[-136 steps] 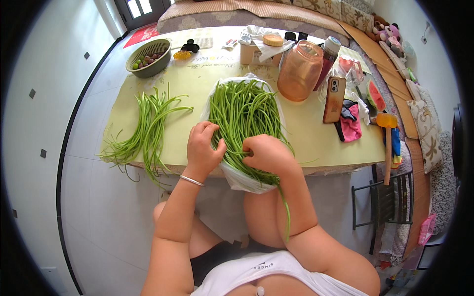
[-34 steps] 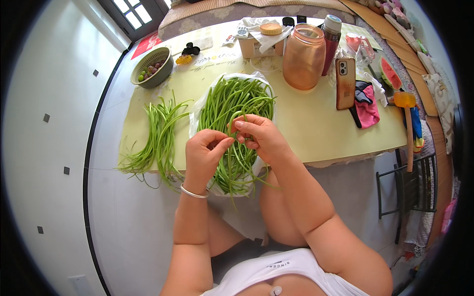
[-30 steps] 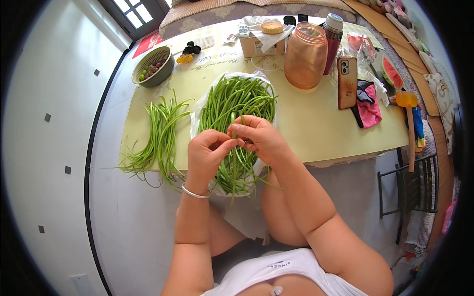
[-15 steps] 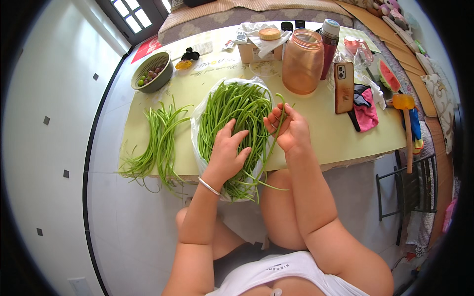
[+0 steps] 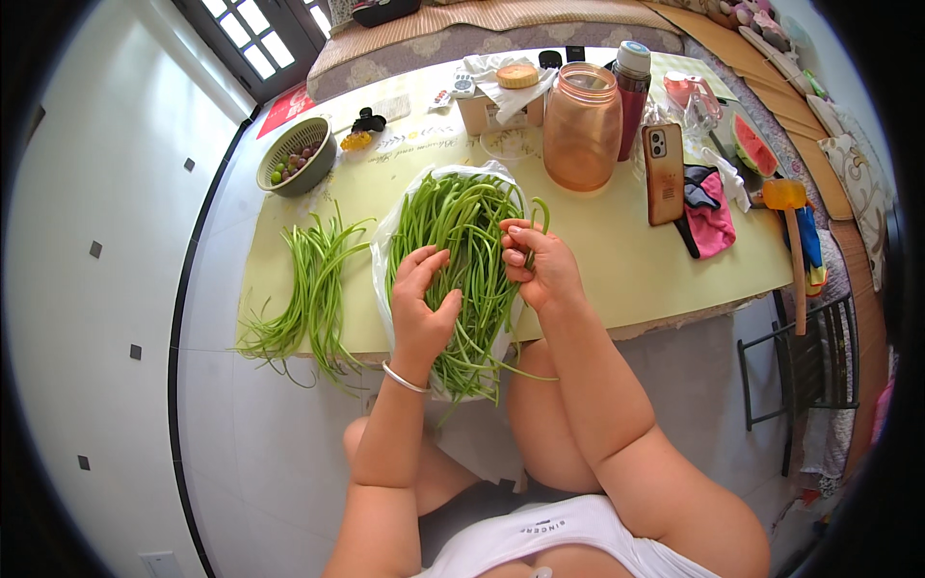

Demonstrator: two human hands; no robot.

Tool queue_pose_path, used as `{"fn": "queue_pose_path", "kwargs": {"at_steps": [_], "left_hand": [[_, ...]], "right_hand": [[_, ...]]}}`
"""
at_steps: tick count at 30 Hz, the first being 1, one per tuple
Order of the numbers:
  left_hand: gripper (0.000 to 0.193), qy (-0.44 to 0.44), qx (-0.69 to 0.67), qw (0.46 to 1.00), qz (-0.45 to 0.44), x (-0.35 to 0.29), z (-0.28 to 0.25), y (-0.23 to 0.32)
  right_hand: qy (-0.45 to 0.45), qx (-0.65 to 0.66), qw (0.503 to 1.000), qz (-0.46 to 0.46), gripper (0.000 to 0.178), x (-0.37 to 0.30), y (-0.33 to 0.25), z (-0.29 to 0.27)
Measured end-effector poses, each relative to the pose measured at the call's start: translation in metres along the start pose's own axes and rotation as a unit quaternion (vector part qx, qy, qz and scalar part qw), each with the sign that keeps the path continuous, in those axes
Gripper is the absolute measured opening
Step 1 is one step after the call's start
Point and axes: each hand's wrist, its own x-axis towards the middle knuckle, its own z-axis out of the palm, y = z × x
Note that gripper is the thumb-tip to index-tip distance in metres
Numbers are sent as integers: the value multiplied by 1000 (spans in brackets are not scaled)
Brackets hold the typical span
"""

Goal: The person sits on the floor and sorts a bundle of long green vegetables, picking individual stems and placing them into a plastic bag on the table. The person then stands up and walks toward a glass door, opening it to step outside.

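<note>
A heap of long green vegetable stems (image 5: 461,207) fills a white plastic bag (image 5: 383,265) at the table's near edge, its lower ends hanging over. My right hand (image 5: 544,265) is closed at the heap's right side, with a stem pinched in its fingers and the curved tip poking up above them. On the heap's left side is my left hand (image 5: 420,303), its fingers and thumb apart and nothing held in them; a bracelet circles that wrist. Farther left lies a loose bunch of stems (image 5: 313,279), some trailing past the table edge.
On the yellow-covered table (image 5: 462,125) stand a basket of grapes (image 5: 299,159), a large amber jar (image 5: 583,125), a flask (image 5: 631,106) and an upright phone (image 5: 663,173). Pink-and-black cloth (image 5: 711,212), a watermelon piece (image 5: 753,144) and a mallet (image 5: 792,231) lie right. A folding chair (image 5: 809,361) stands beyond.
My right hand has drawn slightly left and curled tighter round the stem. My left hand has shifted a little left and turned more upright. The view has tilted slightly.
</note>
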Motion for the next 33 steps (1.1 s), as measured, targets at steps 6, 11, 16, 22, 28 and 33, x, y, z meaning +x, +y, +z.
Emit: {"fn": "queue_pose_path", "kwargs": {"at_steps": [6,11,16,22,28,33], "left_hand": [[45,-9,-80,997,8,-3,2,9],[45,-53,-55,997,8,-6,1,14],[42,-64,-58,996,17,-8,7,16],[35,-23,-253,966,-47,-9,4,18],[35,-61,-262,962,-40,-9,3,11],[38,-3,-259,966,-26,-10,5,15]], "right_hand": [[-55,-38,998,-3,23,-1,-3,1],[-89,-59,994,-9,25,-4,1,6],[-81,-54,995,-2,19,1,5,2],[14,-10,1000,-16,18,0,2,8],[-109,24,994,-2,19,3,0,-1],[-76,-50,996,-4,22,-2,-1,5]]}}
